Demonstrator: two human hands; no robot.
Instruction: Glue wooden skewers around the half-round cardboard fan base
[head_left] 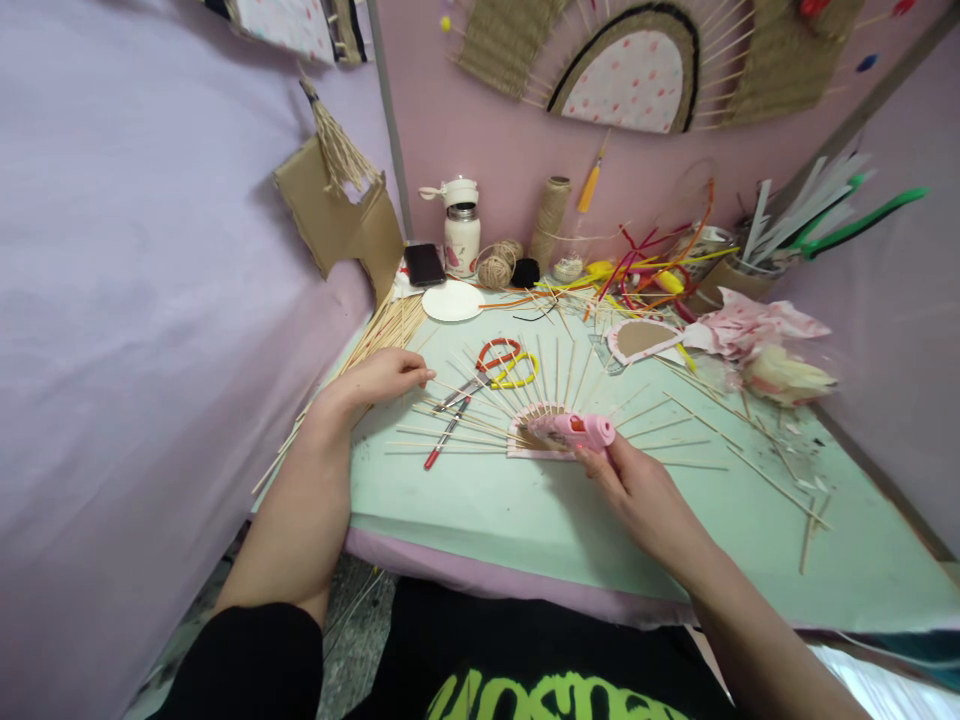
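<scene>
My right hand (626,485) grips a pink hot glue gun (589,430), its front end over a half-round cardboard piece (521,440) with a pink-and-white edging. Thin wooden sticks (450,447) fan out from this piece like rays. Over the left side of the fan, my left hand (382,380) has its fingers closed, with the thumb and forefinger pressed together. A stick end lies right at those fingertips, but I cannot make out whether they hold it. Beneath the sticks are scissors (517,370) with red and yellow handles and a red-ended pen (442,440).
A bundle of sticks (386,325) lies along the left edge. At the back stand a white bottle (461,245), twine balls (496,268) and a cone of twine (551,215). A second edged cardboard piece (645,338), crumpled pink cloth (750,325) and loose sticks (780,485) are at right.
</scene>
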